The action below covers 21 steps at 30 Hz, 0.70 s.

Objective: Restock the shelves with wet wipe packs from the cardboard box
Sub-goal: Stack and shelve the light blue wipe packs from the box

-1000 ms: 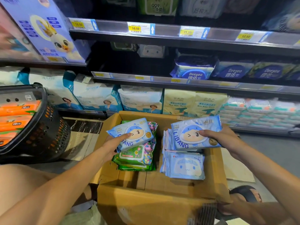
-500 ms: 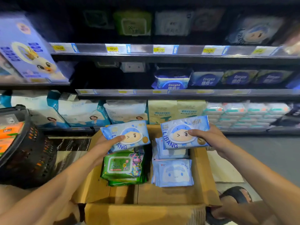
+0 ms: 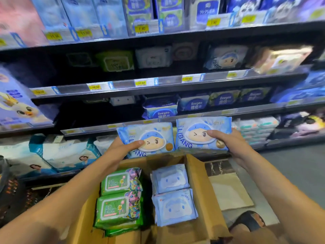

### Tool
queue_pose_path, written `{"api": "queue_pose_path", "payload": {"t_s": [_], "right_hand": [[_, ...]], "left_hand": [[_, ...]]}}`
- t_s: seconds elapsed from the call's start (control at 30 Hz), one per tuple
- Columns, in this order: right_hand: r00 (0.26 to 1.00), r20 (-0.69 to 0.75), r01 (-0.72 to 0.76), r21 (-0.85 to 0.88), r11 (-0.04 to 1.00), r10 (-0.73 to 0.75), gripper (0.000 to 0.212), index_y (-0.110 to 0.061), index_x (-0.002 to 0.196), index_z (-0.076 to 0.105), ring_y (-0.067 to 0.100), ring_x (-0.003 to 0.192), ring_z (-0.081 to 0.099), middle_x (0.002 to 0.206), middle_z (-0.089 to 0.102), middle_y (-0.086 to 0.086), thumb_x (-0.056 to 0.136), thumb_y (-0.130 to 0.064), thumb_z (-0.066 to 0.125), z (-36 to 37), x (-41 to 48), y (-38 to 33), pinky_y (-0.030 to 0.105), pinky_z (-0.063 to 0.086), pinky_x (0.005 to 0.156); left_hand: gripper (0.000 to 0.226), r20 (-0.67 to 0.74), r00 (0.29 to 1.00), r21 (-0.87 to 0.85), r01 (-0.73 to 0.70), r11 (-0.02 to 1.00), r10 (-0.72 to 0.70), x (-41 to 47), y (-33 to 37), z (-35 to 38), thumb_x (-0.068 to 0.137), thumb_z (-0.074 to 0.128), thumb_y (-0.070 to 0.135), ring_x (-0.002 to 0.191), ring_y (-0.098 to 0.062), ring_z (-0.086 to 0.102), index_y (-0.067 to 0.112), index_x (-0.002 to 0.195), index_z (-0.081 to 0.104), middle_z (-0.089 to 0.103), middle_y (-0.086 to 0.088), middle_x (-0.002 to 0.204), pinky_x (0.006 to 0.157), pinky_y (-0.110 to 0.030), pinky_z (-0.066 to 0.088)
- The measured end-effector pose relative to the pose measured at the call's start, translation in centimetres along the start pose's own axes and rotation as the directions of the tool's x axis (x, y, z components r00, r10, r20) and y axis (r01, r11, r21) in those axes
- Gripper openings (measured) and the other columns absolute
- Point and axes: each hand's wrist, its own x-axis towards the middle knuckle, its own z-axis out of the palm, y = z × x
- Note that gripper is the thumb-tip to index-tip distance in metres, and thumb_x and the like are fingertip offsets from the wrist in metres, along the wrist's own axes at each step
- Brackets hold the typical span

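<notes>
Head view: wipe packs (image 3: 150,140) in both hands (image 3: 118,150)

We record LIBANG in full on the right pale blue pack (image 3: 202,132), and the same word, partly covered, on the left pale blue pack (image 3: 151,138). Deeyeo stands on the dark blue packs (image 3: 162,112) shelved behind. On the shelf rail (image 3: 172,81) above, the yellow tags (image 3: 140,83) read 10.50, 11.50 and 10.50; other tags are too blurred.

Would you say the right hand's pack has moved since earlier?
Yes: the right-hand pack has risen from over the cardboard box to above its far rim.
</notes>
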Motion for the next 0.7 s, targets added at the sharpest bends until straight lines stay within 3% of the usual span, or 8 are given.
{"api": "queue_pose_path", "payload": {"t_s": [0.1,0.23,0.37,0.5,0.6,0.67,0.7], "right_hand": [[0.997,-0.047,0.057,0.084,0.995,-0.054,0.094,-0.018,0.128,0.069,0.025,0.105,0.076,0.114,0.079,0.002,0.047,-0.054,0.099,-2.3,-0.4,-1.4,0.047,0.055,0.102],[0.987,-0.125,0.125,0.162,0.979,-0.105,0.074,-0.014,0.13,0.068,0.026,0.102,0.077,0.112,0.079,0.004,0.064,-0.036,0.094,-5.5,-0.8,-3.3,0.044,0.057,0.098],[0.96,-0.24,0.2,0.24,0.95,-0.141,0.078,-0.013,0.129,0.069,0.029,0.104,0.076,0.113,0.079,0.007,0.059,-0.037,0.094,-8.6,-0.5,-4.7,0.045,0.056,0.098],[0.933,-0.331,0.241,0.284,0.928,-0.141,0.05,-0.014,0.128,0.07,0.028,0.103,0.076,0.111,0.079,0.006,0.082,-0.025,0.084,-11.2,-0.3,-5.4,0.046,0.056,0.099],[0.916,-0.38,0.26,0.315,0.913,-0.13,0.044,-0.016,0.126,0.071,0.026,0.1,0.077,0.109,0.08,0.005,0.084,-0.024,0.083,-12.6,-0.3,-5.9,0.038,0.06,0.086],[0.905,-0.406,0.271,0.321,0.907,-0.126,0.041,-0.016,0.124,0.072,0.024,0.095,0.078,0.106,0.08,0.004,0.085,-0.023,0.082,-13.3,-0.2,-6.0,0.033,0.06,0.077],[0.898,-0.423,0.277,0.325,0.904,-0.123,0.04,-0.016,0.122,0.073,0.024,0.095,0.078,0.106,0.08,0.004,0.084,-0.022,0.082,-13.7,-0.1,-6.0,0.035,0.06,0.079]], "left_hand": [[0.046,0.039,0.998,0.03,-0.05,0.998,0.049,1.1,3.1,1.9,0.075,0.088,0.033,0.107,-0.036,0.072,0.025,0.117,0.071,0.079,0.0,0.11,0.1,-0.064,0.052],[0.058,0.102,0.983,0.038,-0.155,0.987,0.151,2.7,7.5,4.8,0.071,0.085,0.036,0.107,-0.025,0.074,0.022,0.125,0.067,0.077,0.001,0.116,0.099,-0.05,0.056],[0.073,0.156,0.959,0.037,-0.243,0.969,0.235,4.8,11.7,7.7,0.064,0.095,0.038,0.108,-0.022,0.074,0.019,0.128,0.066,0.077,0.002,0.117,0.096,-0.042,0.056],[0.05,0.206,0.927,0.064,-0.334,0.941,0.315,7.2,15.6,11.0,0.081,0.085,0.024,0.108,-0.024,0.074,0.019,0.127,0.066,0.078,0.001,0.115,0.097,-0.046,0.058],[0.051,0.199,0.892,0.063,-0.425,0.903,0.406,9.3,17.9,13.8,0.085,0.083,0.018,0.098,-0.011,0.075,0.019,0.132,0.062,0.077,0.005,0.114,0.077,-0.026,0.058],[0.061,0.162,0.872,0.073,-0.478,0.875,0.462,11.0,19.0,15.5,0.081,0.087,0.019,0.102,-0.007,0.073,0.019,0.135,0.059,0.075,0.006,0.118,0.08,-0.024,0.058],[0.064,0.153,0.856,0.095,-0.51,0.855,0.494,11.8,19.4,16.3,0.079,0.089,0.019,0.105,-0.005,0.072,0.02,0.135,0.057,0.074,0.008,0.121,0.084,-0.023,0.058]]}}
